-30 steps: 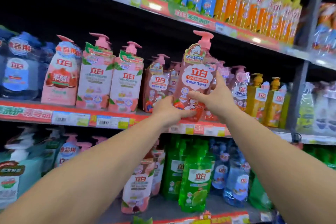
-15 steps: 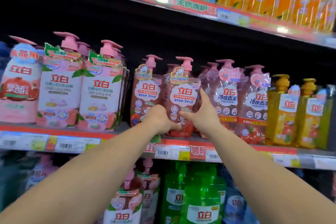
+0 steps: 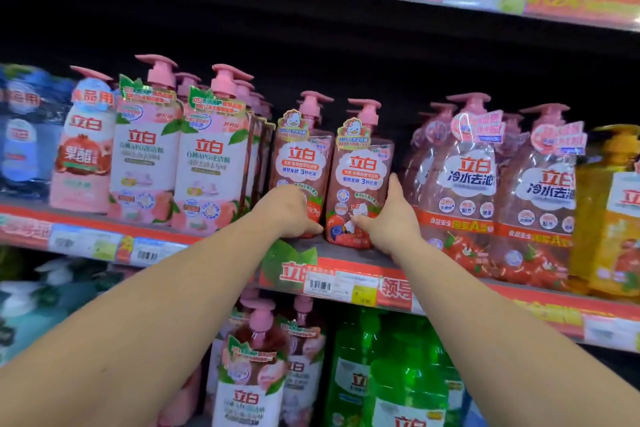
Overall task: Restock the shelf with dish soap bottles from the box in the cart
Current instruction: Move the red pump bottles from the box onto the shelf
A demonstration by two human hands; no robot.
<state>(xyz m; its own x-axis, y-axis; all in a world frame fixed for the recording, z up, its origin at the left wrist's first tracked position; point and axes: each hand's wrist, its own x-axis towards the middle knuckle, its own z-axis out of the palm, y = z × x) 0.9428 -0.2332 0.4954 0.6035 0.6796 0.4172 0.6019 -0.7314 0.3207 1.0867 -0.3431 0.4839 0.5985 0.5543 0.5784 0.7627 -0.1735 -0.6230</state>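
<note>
Placing step: right hand (image 3: 391, 224) cups the strawberry dish soap bottle (image 3: 358, 191) standing on the middle shelf (image 3: 346, 255), left hand (image 3: 289, 215) curled at its neighbour (grip unclear). Next, probably let go, grab another.

Both arms stretch forward and up, bare to the elbow. Left hand (image 3: 289, 215) knuckles up, fingers (image 3: 313, 227) curled down and inward; right hand (image 3: 391, 222) just across from those fingers, thumb raised, palm facing inward.
</note>
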